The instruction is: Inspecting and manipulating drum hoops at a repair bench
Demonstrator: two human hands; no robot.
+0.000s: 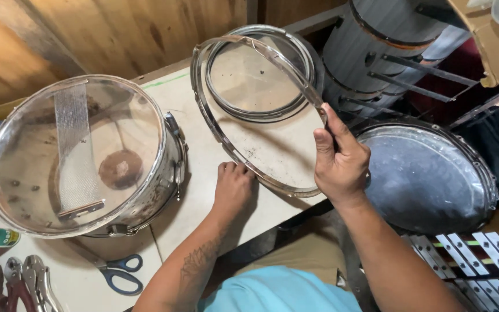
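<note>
Head view shows both hands on a clear drum head [272, 144] with its metal hoop, tilted up near the bench's [203, 190] front edge. Right hand [339, 164] pinches the raised rim, left hand [233, 186] presses fingertips on the low edge touching the bench. I'd say keep that low edge planted so it won't slide off. Snare drum [82, 156] sits at the left edge, scissors [119, 271] below.

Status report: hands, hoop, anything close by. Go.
Left hand on lower rim of metal hoop. Right hand grips its right edge, tilting it. Snare drum beside; second hoop behind.
</note>
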